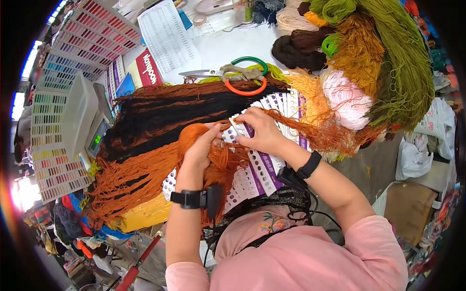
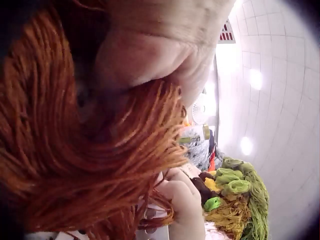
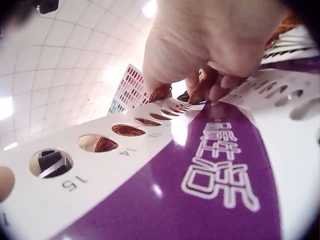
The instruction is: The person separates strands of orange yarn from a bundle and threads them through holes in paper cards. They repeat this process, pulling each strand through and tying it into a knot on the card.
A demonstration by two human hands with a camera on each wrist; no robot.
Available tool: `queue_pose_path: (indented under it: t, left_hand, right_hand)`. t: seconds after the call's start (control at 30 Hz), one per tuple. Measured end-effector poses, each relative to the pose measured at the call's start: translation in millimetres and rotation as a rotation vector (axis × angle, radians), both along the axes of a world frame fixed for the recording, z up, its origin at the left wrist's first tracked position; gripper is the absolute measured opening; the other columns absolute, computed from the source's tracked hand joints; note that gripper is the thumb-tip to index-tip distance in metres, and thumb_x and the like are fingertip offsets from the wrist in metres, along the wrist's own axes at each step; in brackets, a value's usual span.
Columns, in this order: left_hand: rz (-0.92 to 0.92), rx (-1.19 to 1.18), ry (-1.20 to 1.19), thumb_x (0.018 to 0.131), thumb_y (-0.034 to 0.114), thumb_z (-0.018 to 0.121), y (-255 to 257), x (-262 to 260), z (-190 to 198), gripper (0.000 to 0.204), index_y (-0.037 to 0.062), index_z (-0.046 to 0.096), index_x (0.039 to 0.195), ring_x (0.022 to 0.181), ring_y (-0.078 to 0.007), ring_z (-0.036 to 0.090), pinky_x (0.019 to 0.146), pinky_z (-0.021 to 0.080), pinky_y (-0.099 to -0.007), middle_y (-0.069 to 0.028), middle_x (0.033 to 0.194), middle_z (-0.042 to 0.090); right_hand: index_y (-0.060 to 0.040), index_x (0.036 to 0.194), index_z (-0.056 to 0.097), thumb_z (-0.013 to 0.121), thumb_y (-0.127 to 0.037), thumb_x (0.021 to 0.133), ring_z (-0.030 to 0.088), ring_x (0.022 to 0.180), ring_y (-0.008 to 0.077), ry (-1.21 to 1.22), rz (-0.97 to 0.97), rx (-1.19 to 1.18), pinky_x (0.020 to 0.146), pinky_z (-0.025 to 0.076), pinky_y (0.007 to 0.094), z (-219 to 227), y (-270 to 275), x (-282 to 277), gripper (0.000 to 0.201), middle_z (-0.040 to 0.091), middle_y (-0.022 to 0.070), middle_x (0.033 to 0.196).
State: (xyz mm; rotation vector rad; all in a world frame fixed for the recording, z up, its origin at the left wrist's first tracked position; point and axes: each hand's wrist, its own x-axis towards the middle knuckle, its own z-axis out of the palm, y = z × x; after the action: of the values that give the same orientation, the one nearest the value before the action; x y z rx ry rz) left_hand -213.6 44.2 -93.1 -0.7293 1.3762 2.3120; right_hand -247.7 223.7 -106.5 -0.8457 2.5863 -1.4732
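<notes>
Rust-orange yarn (image 2: 100, 170) bulks nearest the left wrist camera, gripped by the left hand (image 1: 200, 148) with curled fingers; beside it, the right hand (image 1: 264, 130) pinches strands at a punched white-and-purple card (image 3: 225, 170). Beyond lie black yarn (image 1: 179, 115) and scissors (image 1: 242, 73).

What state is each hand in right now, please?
Left hand: closed, holding the rust-orange yarn bundle.
Right hand: closed, pinching yarn strands at the punched card.
</notes>
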Motion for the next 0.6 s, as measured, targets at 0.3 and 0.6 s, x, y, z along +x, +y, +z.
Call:
queue_pose_path:
  t: [0.3, 0.6]
  left_hand:
    - [-0.354, -0.13, 0.023, 0.08, 0.012, 0.049, 22.9, -9.0, 15.9, 0.029, 0.0061, 0.049, 0.108, 0.05, -0.0042, 0.044, 0.042, 0.034, -0.0154, -0.0037, 0.073, 0.056]
    - [0.001, -0.311, -0.178, 0.078, 0.028, 0.057, -59.6, 31.1, 48.0, 0.022, 0.0087, 0.048, 0.075, 0.051, -0.008, 0.045, 0.046, 0.036, -0.0185, -0.0005, 0.062, 0.048]
  right_hand:
    - [-0.0029, 0.082, 0.054, 0.05, 0.001, 0.065, 0.053, 0.073, 0.0258, -0.416, -0.097, -0.331, 0.064, 0.043, 0.0329, 2.1, 0.0, -6.9, 0.018, 0.054, 0.0109, 0.077]
    - [-0.0095, 0.091, 0.052, 0.065, -0.022, 0.057, 0.049, 0.079, 0.0273, -0.133, -0.1, 0.258, 0.067, 0.041, 0.0352, 4.4, -15.5, -0.5, 0.039, 0.043, 0.0099, 0.085]
